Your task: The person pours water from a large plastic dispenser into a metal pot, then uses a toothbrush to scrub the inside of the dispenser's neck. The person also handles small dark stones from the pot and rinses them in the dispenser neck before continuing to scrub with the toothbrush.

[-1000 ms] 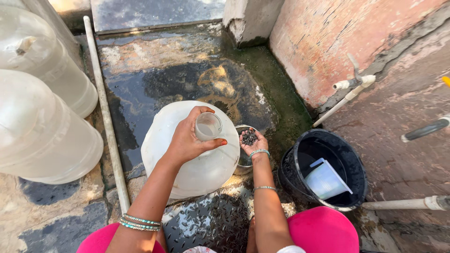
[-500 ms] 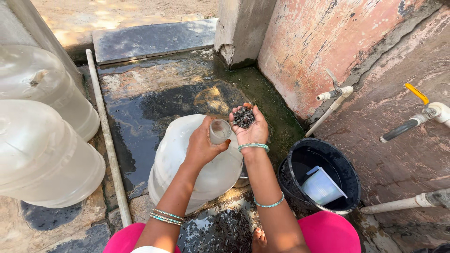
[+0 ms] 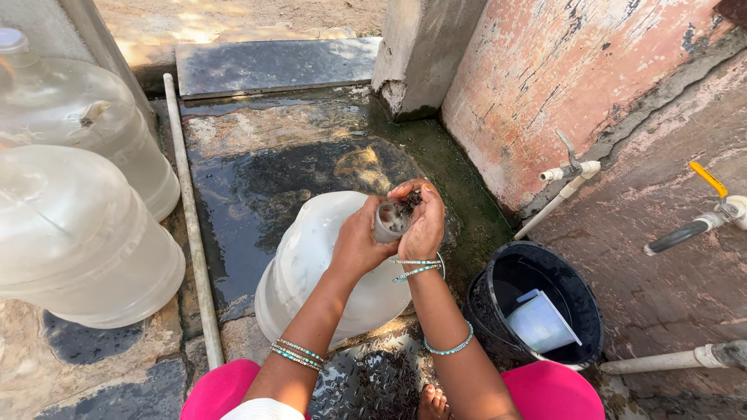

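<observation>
A large translucent water jug (image 3: 319, 264) stands tilted on the wet stone floor in front of me. My left hand (image 3: 359, 239) grips its neck (image 3: 389, 219) just under the opening. My right hand (image 3: 422, 219) is cupped against the mouth of the jug, with a handful of small dark gravel (image 3: 410, 200) in the palm, tipped toward the opening. Both wrists wear thin bangles.
Two more big translucent jugs (image 3: 74, 233) stand at the left beside a white pipe (image 3: 189, 225). A black bucket (image 3: 506, 311) with a white mug (image 3: 541, 323) in it is at my right, below wall taps (image 3: 572, 167). Dark gravel lies by my foot (image 3: 432, 403).
My right hand has turned from palm-up beside the neck to cupped over the jug's mouth, with the gravel tipped toward it. My left hand still holds the neck; the view moved closer.
</observation>
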